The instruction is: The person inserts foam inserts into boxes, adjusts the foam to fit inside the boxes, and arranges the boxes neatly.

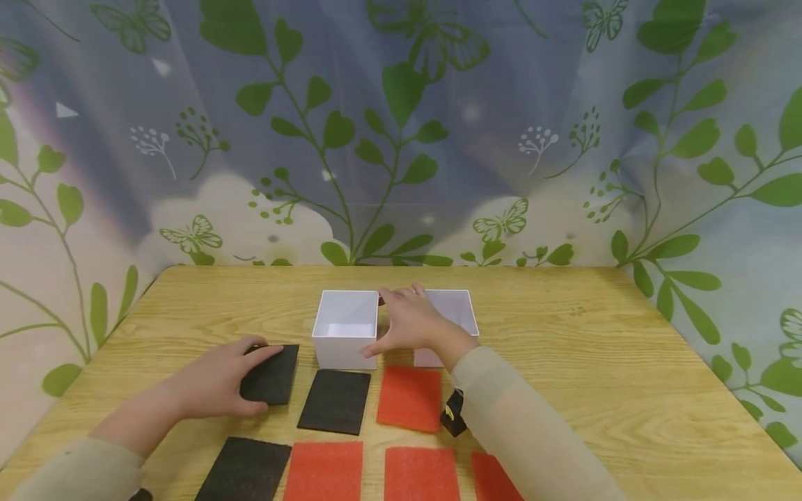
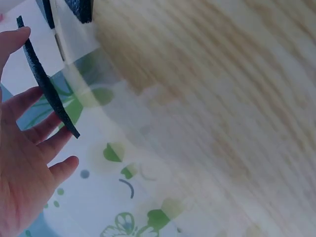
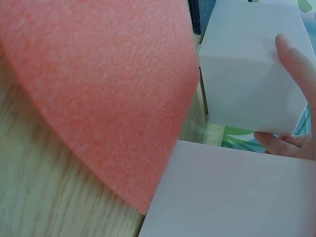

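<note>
My left hand (image 1: 216, 379) pinches a black felt-like square (image 1: 272, 376) by its edges, thumb on one side and fingers along another. Edge-on, the square shows as a thin dark strip (image 2: 47, 81) in the left wrist view. My right hand (image 1: 410, 323) spans the right side of the left white open box (image 1: 344, 351), thumb (image 3: 294, 57) on its front and fingers at the back. That box appears bare inside. A second white box (image 1: 454, 309) stands just right of it, partly hidden by my right hand and forearm.
Another black square (image 1: 334, 402) and a red square (image 1: 409, 398) lie in front of the boxes. Closer to me are a black square (image 1: 244, 470) and red squares (image 1: 324, 470), one partly under my right sleeve. A leaf-patterned curtain (image 1: 401, 139) hangs behind the wooden table (image 1: 564, 390).
</note>
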The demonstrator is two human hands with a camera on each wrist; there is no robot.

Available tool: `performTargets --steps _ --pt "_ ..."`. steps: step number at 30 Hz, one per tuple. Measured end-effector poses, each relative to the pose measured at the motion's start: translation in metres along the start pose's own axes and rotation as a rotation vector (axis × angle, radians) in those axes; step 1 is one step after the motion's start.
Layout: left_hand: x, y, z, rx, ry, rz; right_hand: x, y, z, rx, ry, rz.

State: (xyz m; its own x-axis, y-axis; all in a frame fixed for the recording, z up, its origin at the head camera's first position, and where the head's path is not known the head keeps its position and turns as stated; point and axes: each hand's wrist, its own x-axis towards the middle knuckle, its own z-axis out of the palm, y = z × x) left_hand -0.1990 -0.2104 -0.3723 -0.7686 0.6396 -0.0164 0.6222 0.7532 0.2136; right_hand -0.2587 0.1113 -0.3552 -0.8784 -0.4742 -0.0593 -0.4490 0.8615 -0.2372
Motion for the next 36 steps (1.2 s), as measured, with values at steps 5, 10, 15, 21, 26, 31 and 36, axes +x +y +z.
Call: performTargets --steps 5,10,15,21,26,31,36 --pt "-0.001 -0.002 -0.003 0.018 0.021 -0.017 0.000 -0.001 0.001 0.003 -0.004 0.003" --pt "0.001 -0.005 -0.007 0.038 0.060 -0.007 0.000 0.000 -0.001 -0.002 -0.001 0.009" --pt "0.000 -0.009 -0.013 0.069 0.093 -0.022 0.001 0.000 -0.001 0.002 0.010 -0.003" --pt "0.002 -0.010 -0.023 0.074 0.102 -0.049 0.001 -0.001 0.000 -0.001 0.004 0.004" --pt "0.008 -0.006 -0.032 0.108 0.147 -0.010 0.001 -0.001 0.000 0.005 0.009 0.003" --pt "0.013 -0.002 -0.036 0.121 0.140 -0.007 0.001 0.000 0.000 0.010 0.013 -0.001" --pt "0.017 0.002 -0.037 0.131 0.130 -0.009 0.001 0.001 0.001 0.007 0.014 -0.005"
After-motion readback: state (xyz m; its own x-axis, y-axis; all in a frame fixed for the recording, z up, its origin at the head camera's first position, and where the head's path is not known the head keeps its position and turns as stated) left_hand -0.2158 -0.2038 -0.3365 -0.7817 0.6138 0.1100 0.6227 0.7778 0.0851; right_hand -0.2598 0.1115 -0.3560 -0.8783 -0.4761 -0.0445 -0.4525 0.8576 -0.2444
